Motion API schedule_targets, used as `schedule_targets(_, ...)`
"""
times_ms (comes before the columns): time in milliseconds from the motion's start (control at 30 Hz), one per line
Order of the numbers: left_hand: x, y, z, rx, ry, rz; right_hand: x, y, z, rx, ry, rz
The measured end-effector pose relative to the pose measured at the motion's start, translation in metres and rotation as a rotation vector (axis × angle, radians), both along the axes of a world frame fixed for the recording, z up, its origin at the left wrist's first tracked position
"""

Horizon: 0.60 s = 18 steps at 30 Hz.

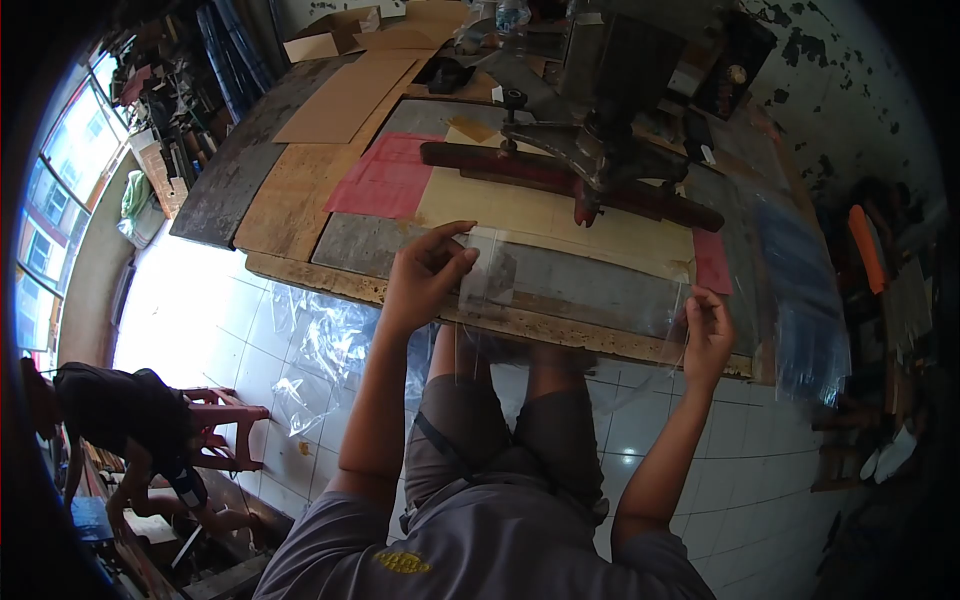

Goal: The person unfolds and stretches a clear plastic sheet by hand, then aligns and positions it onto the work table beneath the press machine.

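Observation:
Between my two hands hangs a clear plastic sheet (487, 277), see-through and hard to trace in its middle. My left hand (428, 275) pinches its left end between thumb and fingertips. At the other end, my right hand (708, 335) grips the sheet's edge, fingers curled. Both hands are at the front edge of the workbench (330, 283). Just beyond them, a yellowish sheet (560, 235) lies on a grey plate (355, 240), with pink pieces (385, 180) at its sides. Above it is the dark red bar (480, 165) of a heavy press (610, 140).
Flat cardboard (345, 98) lies at the back left of the bench. Clear plastic (345, 335) is heaped on the floor below, and more plastic sheets (805, 290) hang at the right. At the lower left, another person (125, 410) bends near a red stool (228, 425).

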<state>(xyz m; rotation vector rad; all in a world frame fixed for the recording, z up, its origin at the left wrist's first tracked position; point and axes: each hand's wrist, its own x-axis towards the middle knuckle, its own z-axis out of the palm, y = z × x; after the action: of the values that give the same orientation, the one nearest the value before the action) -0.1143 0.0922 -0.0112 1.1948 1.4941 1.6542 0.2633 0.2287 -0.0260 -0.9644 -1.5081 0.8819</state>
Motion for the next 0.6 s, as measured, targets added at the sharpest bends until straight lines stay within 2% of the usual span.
schedule_targets(200,0.001,-0.001,0.002,-0.001,-0.017,-0.022,0.005,0.001,0.005,0.069,-0.009,0.154)
schedule_targets(300,0.003,-0.002,0.005,-0.009,-0.022,-0.03,-0.001,-0.007,0.013,0.02,-0.009,0.218)
schedule_targets(500,0.004,-0.002,0.007,-0.003,0.003,-0.032,0.0,-0.006,0.003,0.057,0.131,0.209)
schedule_targets(600,0.003,-0.001,0.004,-0.003,-0.004,-0.043,0.011,0.0,-0.007,0.075,0.086,0.272)
